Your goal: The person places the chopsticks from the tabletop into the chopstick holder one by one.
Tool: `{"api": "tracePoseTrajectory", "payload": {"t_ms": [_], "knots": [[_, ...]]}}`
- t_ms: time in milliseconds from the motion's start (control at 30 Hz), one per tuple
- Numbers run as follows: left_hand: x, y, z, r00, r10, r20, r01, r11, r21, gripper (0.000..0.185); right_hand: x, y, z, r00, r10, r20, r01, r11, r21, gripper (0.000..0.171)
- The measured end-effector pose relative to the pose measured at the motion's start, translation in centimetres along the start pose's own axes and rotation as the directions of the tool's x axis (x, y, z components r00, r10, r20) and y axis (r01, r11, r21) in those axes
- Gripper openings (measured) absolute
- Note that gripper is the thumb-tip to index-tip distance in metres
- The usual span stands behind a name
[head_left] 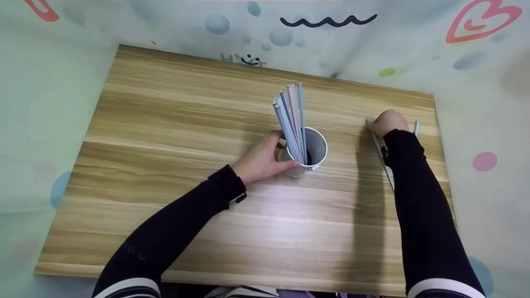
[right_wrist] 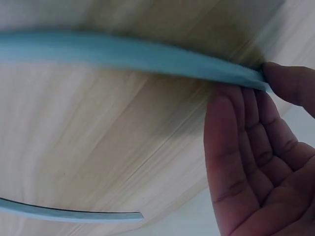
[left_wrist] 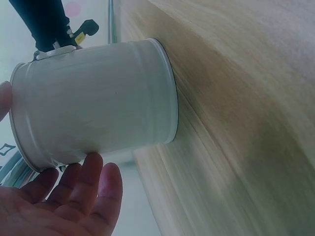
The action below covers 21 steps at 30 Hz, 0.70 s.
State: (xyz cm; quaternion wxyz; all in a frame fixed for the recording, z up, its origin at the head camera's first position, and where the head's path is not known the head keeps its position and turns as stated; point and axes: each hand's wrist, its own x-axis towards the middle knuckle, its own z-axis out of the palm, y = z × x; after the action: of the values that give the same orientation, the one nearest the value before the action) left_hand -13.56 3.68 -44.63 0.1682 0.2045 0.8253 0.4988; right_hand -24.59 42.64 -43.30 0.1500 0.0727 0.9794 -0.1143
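A small white metal bucket (head_left: 318, 145) stands upright near the middle of the table, with several long thin blue and pink sticks (head_left: 292, 120) leaning in it. My left hand (head_left: 265, 159) grips the bucket by its rim, thumb at the near side and fingers at the far left. In the left wrist view, those fingers (left_wrist: 91, 184) bear against the bucket's wall (left_wrist: 98, 98). Over at the right, my right hand (head_left: 389, 122) pinches the far end of a long blue stick (right_wrist: 147, 56) between thumb and fingertips. Whether that stick is off the table I cannot tell.
Another light-blue stick (head_left: 416, 127) lies by the table's right edge, partly hidden by my right forearm; the right wrist view shows its end (right_wrist: 123, 216). The wood-grain table (head_left: 165, 124) meets a patterned curtain (head_left: 356, 49) at the back.
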Motion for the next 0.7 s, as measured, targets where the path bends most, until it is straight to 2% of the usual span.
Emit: {"api": "tracePoseTrajectory", "payload": {"t_ms": [167,400,567,700], "knots": [[0.0,0.1,0.0,1.0,-0.001,-0.002,0.001,1.0,0.002,0.08,-0.7,-0.2,-0.2,1.0,-0.009,0.003,0.009,1.0,0.016,0.038],[0.0,0.0,0.1,1.0,0.012,-0.006,-0.012,1.0,-0.008,0.079,-1.9,-1.1,-1.0,1.0,-0.026,0.007,0.025,0.995,0.094,0.03],[0.0,-0.2,0.2,1.0,0.014,-0.018,-0.014,1.0,-0.006,0.081,-3.0,-1.7,-1.6,0.999,-0.037,0.015,0.035,0.989,0.147,0.035],[0.0,-0.1,0.2,1.0,0.0,-0.017,-0.001,1.0,-0.007,0.081,-4.1,-2.1,-2.6,0.998,-0.054,-0.028,0.058,0.983,0.174,0.038]]}}
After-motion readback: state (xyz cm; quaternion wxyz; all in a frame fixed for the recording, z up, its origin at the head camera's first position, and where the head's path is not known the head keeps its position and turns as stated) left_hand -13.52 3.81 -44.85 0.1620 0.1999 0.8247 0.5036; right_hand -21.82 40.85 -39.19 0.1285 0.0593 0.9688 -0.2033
